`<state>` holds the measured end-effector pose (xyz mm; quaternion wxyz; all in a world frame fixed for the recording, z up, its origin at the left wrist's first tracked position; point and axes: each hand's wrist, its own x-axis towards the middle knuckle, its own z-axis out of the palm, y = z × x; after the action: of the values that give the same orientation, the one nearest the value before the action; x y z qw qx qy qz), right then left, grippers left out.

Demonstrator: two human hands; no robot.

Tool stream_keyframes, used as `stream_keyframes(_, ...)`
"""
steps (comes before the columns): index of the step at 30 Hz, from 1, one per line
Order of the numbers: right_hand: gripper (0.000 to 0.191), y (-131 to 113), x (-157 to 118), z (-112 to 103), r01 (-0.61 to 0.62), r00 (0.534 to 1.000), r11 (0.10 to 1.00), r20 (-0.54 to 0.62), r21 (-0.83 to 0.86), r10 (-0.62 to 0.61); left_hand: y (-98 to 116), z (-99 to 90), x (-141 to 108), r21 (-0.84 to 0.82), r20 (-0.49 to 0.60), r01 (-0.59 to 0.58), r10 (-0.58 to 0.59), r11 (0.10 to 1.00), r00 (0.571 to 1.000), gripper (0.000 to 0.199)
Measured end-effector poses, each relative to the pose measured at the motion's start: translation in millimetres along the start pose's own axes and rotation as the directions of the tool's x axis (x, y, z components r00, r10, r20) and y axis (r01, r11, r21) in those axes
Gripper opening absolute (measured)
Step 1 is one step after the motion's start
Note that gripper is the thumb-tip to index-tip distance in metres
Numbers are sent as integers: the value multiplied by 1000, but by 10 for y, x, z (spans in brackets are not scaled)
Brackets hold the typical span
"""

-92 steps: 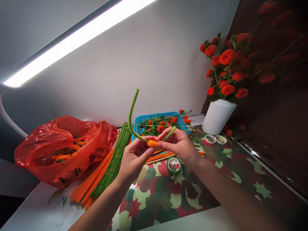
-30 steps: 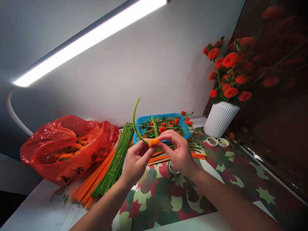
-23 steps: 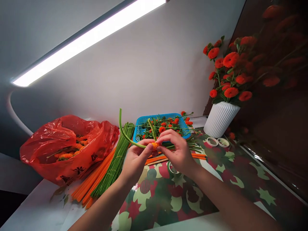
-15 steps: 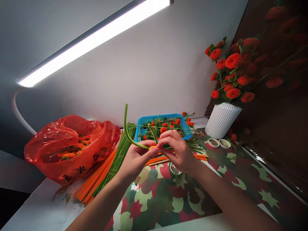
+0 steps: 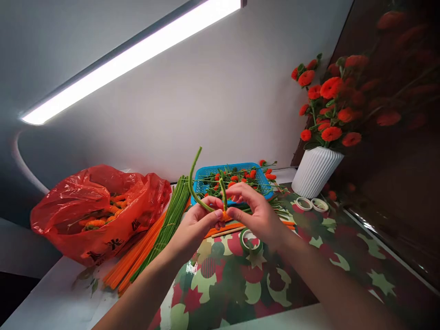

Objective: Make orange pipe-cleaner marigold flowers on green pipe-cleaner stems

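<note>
Between my hands is a small orange piece (image 5: 224, 216) with a bent green fuzzy stem (image 5: 192, 183) rising from it; a shorter green end stands upright beside it. My left hand (image 5: 201, 220) pinches the orange piece and the base of the stem between thumb and fingers. My right hand (image 5: 256, 211) touches the orange piece with its thumb, while its index finger is lifted and curved near the short green end. Just behind the hands is a blue basket (image 5: 199, 176) of red-orange flowers with green stems.
A red plastic bag (image 5: 137, 201) with orange pieces sits left, beside green stems (image 5: 172, 215) and orange stems (image 5: 137, 256). A green tape roll (image 5: 250, 240) lies near my right wrist. A white vase (image 5: 318, 173) of flowers and two pale rings (image 5: 304, 204) stand right. Overhead is a lamp (image 5: 137, 62).
The long green stem has swung right and stands nearer the short end, which is more upright. My right fingers have opened somewhat from their pinch. The view has shifted slightly.
</note>
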<state>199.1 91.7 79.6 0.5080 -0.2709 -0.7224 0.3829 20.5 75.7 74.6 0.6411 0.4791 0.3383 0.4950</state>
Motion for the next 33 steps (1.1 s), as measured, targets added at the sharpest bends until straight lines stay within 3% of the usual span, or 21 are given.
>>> stream_keyframes(1, 9, -8, 1, 26, 9, 1000, 1000, 1, 2, -9, -1, 5, -4, 18, 6, -18, 18, 1000, 1000, 15)
stream_keyframes(3, 17, -21, -2, 77, 7, 1000, 1000, -15, 27, -7, -3, 21, -15, 65, 29, -46, 44, 997, 999, 16)
stream_keyframes(6, 19, -19, -16, 129, -64, 995, 993, -66, 97, 71, -7, 59, -34, 135, 46, -82, 76, 987, 996, 22)
stream_keyframes(10, 17, -2, -35, 147, -118, 986, 984, -101, 134, 132, -27, 87, -48, 210, -47, -160, 174, 964, 984, 19)
stream_keyframes(15, 9, -23, -48, 171, -73, 991, 978, -96, 193, 93, -59, 37, -27, 149, -129, -235, 255, 960, 958, 17)
stream_keyframes(22, 9, -105, -53, 156, 108, 990, 993, -86, -41, -111, -20, 31, -7, 73, -94, -120, 126, 990, 988, 16)
stream_keyframes(27, 11, -144, -37, 128, -52, 984, 996, -176, -77, 37, -14, 55, -31, 191, -49, -215, 228, 958, 972, 13)
stream_keyframes(33, 14, -171, -47, 131, -70, 982, 992, -184, -101, 51, -15, 22, -55, 382, -7, -277, 303, 882, 953, 14)
